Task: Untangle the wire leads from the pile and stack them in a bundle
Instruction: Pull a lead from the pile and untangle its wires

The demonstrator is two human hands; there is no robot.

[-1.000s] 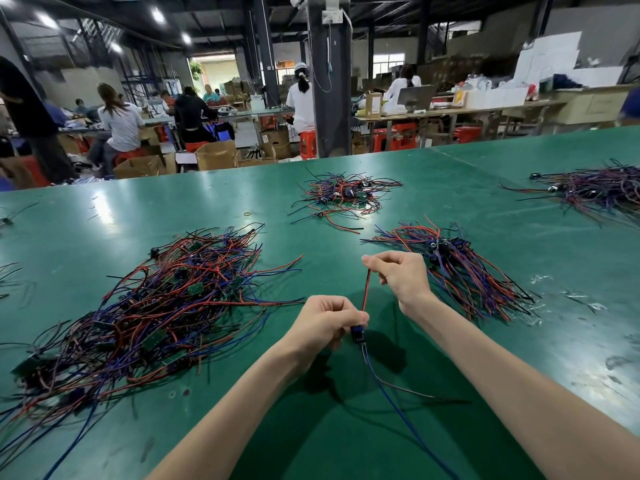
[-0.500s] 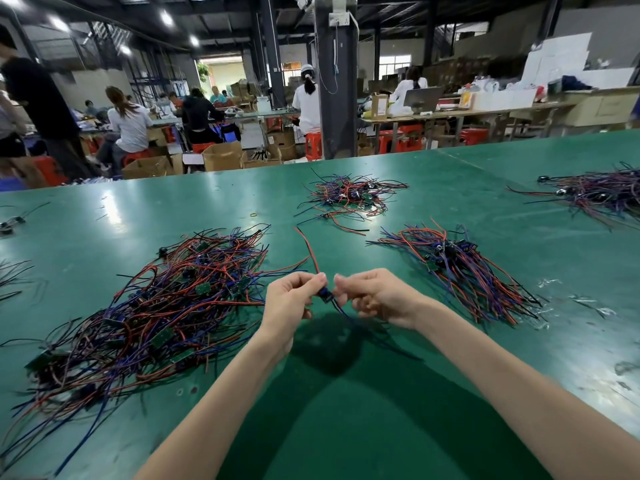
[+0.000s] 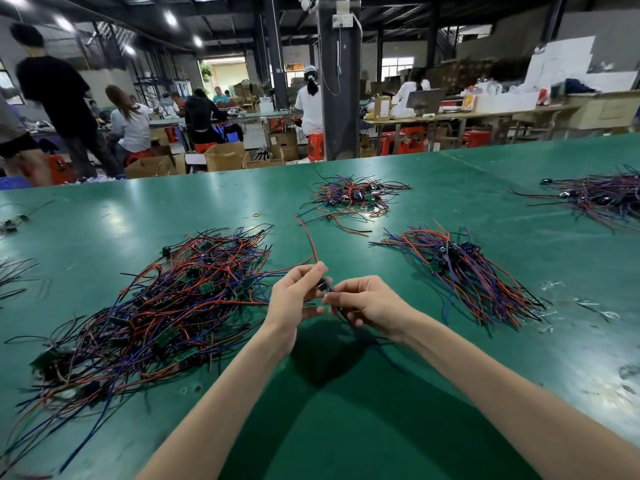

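Note:
Both hands hold one wire lead above the green table. My left hand pinches it near its small dark component, and the red wire rises up and left from my fingertips. My right hand pinches the dark blue wires of the same lead, which trail down to the right. A big tangled pile of red, blue and black leads lies to the left of my hands. A straighter bundle of leads lies to the right.
Another small pile of leads sits farther back in the middle, and one more pile at the far right. Loose leads lie at the left edge. Several people work at benches behind the table.
My hands came together and lifted the lead from a stretched, upright hold. The red wire now points up and left, the blue ones hang right. The view shifted slightly.

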